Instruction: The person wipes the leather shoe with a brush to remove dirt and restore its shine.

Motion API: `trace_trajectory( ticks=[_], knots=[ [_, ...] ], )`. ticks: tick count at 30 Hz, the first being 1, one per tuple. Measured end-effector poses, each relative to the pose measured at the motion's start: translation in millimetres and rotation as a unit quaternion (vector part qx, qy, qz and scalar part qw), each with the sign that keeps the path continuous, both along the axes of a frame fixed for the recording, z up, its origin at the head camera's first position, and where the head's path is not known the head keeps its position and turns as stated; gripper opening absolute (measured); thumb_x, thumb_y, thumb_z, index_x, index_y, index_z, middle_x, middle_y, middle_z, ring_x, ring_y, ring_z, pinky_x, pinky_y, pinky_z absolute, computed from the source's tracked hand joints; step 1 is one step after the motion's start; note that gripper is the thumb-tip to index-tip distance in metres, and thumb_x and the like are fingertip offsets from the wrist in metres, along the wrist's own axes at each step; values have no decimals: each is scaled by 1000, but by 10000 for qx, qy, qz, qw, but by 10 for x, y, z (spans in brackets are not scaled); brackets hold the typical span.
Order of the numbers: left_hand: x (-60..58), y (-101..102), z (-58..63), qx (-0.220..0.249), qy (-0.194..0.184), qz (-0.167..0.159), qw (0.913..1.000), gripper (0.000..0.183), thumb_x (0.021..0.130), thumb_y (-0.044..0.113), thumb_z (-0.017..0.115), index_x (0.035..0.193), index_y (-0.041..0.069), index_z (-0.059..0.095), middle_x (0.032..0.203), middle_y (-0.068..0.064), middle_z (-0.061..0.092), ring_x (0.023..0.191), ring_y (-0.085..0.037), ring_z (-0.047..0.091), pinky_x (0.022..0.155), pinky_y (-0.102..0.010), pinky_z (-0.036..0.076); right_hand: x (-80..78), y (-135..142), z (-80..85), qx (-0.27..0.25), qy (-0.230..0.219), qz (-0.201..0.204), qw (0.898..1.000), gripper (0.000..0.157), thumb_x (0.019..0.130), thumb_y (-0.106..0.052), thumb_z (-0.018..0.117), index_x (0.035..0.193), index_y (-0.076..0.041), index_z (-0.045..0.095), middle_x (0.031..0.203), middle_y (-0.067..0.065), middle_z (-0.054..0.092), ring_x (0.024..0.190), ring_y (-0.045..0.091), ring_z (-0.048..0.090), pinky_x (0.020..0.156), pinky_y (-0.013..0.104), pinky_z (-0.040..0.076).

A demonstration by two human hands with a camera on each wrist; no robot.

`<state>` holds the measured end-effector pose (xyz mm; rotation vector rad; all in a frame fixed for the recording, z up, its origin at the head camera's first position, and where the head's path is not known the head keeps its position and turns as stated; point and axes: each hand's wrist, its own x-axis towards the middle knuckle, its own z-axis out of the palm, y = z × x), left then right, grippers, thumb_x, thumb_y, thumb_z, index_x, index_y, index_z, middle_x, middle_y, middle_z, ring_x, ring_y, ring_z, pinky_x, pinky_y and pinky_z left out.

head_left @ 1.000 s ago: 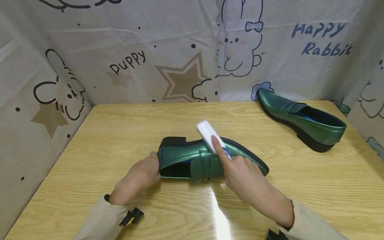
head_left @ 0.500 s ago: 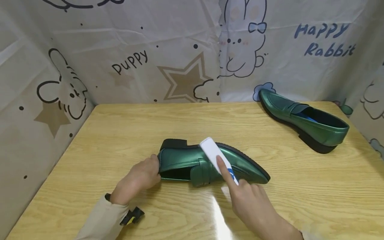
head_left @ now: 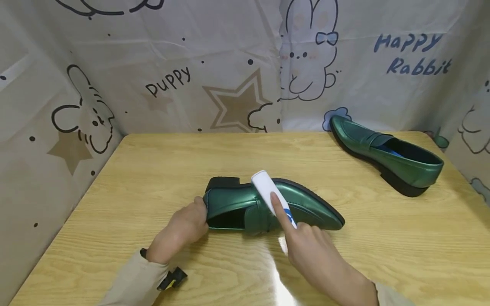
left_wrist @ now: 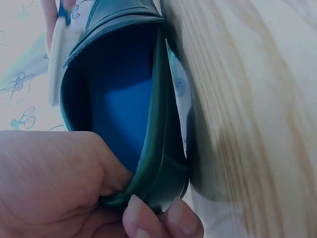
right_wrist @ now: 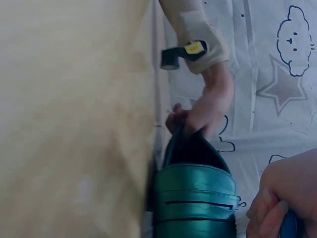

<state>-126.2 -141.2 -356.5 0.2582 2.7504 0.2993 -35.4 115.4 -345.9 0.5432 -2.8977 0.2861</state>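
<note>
A metallic green loafer [head_left: 315, 204] lies on its side on the wooden table, sole away from me and toe to the right. My left hand [head_left: 185, 227] grips its heel; in the left wrist view, the thumb goes inside the opening and fingertips [left_wrist: 183, 220] press the outside. My right hand [head_left: 311, 253] holds a slim white brush [head_left: 264, 187] with a blue marking, its index finger stretched along the back. The brush lies across the loafer's upper side, near the strap. Its underside is hidden. A blue insole [left_wrist: 121, 106] shows inside the shoe.
A second green loafer [head_left: 405, 163] stands upright at the table's back right, toe against the printed cloth [head_left: 229, 51] that covers the walls. The wooden tabletop [head_left: 172, 165] reaches back to that cloth. Each wrist wears a strap; the left carries a small black device [head_left: 173, 278].
My right hand drew the brush toward me across the shoe's side, then moved it slightly back and left. The left hand keeps its hold on the heel, and the loafer tilts slightly.
</note>
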Motion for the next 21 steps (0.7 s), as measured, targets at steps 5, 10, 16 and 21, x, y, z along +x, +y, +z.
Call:
trace_trajectory(
  ticks=[5, 10, 16, 21],
  knots=[
    [16, 1, -18, -77, 82, 116, 9999, 32, 85, 2, 59, 105, -14, 40, 76, -18, 56, 60, -26, 55, 54, -37, 44, -211, -148, 101, -61, -35, 80, 9999, 95, 75, 1, 70, 153, -15, 19, 53, 2, 44, 43, 13, 40, 37, 24, 30],
    [0, -1, -42, -16, 29, 51, 10000, 34, 84, 2, 59, 108, -14, 40, 79, -20, 57, 63, -26, 55, 56, -37, 45, -370, -262, 117, -143, 9, 200, 9997, 92, 74, 2, 70, 152, -13, 23, 56, 10, 51, 42, 17, 44, 35, 27, 33],
    [-10, -36, -58, 144, -171, -131, 9997, 57, 84, 0, 57, 128, -23, 30, 91, -27, 60, 70, -26, 55, 64, -39, 47, -296, -252, 34, -32, 208, 117, 9997, 91, 75, 0, 70, 151, -16, 23, 53, 7, 46, 42, 16, 42, 36, 28, 32],
    [-32, -90, -21, 307, -379, -344, 9982, 56, 85, 0, 55, 129, -22, 30, 96, -27, 59, 72, -26, 52, 67, -39, 46, -79, -146, -73, -6, 490, 41, 9988, 94, 74, -1, 71, 151, -19, 20, 51, 1, 39, 42, 13, 37, 37, 26, 28]
  ],
)
